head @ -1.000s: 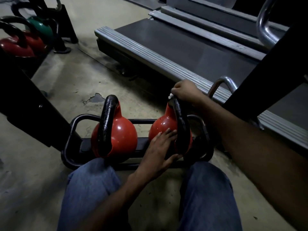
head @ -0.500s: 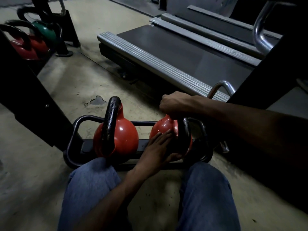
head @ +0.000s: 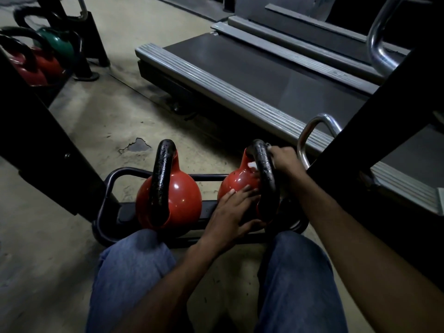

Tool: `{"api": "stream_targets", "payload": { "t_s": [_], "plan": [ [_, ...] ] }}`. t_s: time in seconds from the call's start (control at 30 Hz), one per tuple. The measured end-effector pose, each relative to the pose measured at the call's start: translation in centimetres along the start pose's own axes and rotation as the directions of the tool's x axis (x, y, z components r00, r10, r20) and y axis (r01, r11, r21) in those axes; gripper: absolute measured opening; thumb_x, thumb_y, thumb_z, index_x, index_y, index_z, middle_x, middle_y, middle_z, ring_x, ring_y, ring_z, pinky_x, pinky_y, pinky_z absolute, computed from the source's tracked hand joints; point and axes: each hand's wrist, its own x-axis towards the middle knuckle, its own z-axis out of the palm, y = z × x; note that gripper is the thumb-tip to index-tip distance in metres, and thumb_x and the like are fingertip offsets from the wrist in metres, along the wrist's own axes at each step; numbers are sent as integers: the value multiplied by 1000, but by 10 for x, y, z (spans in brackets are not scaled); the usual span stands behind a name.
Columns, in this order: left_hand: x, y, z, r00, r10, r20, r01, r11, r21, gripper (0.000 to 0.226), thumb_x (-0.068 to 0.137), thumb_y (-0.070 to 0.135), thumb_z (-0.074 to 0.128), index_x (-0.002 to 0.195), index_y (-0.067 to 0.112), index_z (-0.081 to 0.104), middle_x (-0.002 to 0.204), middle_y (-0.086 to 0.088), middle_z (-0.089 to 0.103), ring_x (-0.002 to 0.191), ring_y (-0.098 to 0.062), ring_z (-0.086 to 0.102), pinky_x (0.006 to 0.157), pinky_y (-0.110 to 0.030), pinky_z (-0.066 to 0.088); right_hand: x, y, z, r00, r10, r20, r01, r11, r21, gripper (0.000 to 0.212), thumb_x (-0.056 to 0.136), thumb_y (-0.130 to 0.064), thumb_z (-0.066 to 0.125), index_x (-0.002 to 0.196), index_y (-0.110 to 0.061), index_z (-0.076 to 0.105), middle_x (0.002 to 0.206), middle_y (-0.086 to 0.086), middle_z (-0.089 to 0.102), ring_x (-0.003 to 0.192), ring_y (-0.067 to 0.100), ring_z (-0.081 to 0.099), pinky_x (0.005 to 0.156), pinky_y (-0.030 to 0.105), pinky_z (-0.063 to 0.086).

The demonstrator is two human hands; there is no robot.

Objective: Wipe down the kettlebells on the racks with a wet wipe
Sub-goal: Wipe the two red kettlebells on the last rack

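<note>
Two red kettlebells with black handles stand on a low black rack (head: 113, 179) in front of my knees. My left hand (head: 230, 212) lies flat with spread fingers against the body of the right kettlebell (head: 236, 180). My right hand (head: 284, 159) curls round the right side of its black handle (head: 264, 169), and a bit of white wet wipe (head: 252, 164) shows under the handle by my fingers. The left kettlebell (head: 177, 195) stands untouched beside it.
A treadmill deck (head: 240, 75) lies beyond the rack. A black upright post (head: 36, 140) stands at the left, with more red and green kettlebells (head: 57, 42) behind it. A dark frame with a chrome loop (head: 312, 131) crowds the right. Bare concrete floor (head: 96, 121) lies between.
My right hand slid from the top of the right kettlebell's handle down onto its right side, uncovering the handle's top. My left hand stayed on the bell's body.
</note>
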Motion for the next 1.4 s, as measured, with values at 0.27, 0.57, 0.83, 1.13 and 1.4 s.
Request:
{"api": "stream_targets", "payload": {
  "t_s": [0.27, 0.57, 0.83, 1.13, 1.4],
  "plan": [
    [1, -2, 6, 1000, -11, -6, 12, 999, 38, 64, 94, 50, 52, 148, 16, 51, 158, 1, 46, 152, -10, 28, 128, -40, 17, -15, 3, -3, 844, 175, 507, -528, 434, 730, 47, 94, -6, 33, 128, 20, 54, 124, 34, 65, 90, 46, 75, 72, 52, 64],
    [1, -3, 3, 1000, -14, 7, 14, 1000, -12, 64, 96, 53, 56, 150, 21, 48, 162, 10, 39, 153, 6, 12, 126, -26, 3, -2, -4, 15, 925, -260, -276, 301, 947, 116, 14, 88, -12, 63, 80, -8, 74, 70, 3, 69, 65, 10, 63, 61, 23, 48],
    [-1, -2, 1, 1000, -18, 20, 18, 1000, -17, 66, 94, 54, 57, 151, 24, 47, 162, 15, 35, 143, 24, -7, 123, -16, -6, -8, -24, -6, 498, -620, 607, 783, 20, -622, 30, 94, -33, 45, 82, -14, 65, 93, 0, 61, 92, 25, 64, 77, 37, 53],
    [-1, 0, 1, 1000, -13, 11, 13, 1000, -17, 68, 92, 55, 52, 152, 21, 47, 162, 7, 38, 152, 4, 10, 123, -23, -2, -55, 10, -47, 464, -759, 458, 871, 297, -391, 40, 98, -37, 53, 124, -15, 74, 136, -4, 68, 133, 14, 59, 112, 32, 46],
    [1, -7, 9, 999, 21, -33, -21, 1000, 9, 68, 93, 54, 50, 150, 17, 49, 159, 3, 45, 153, -2, 20, 127, -30, 8, -38, 13, 0, 943, 127, 307, -307, 687, 659, 36, 99, -7, 39, 105, 15, 67, 94, 23, 74, 77, 30, 74, 72, 47, 64]
  ]
}}
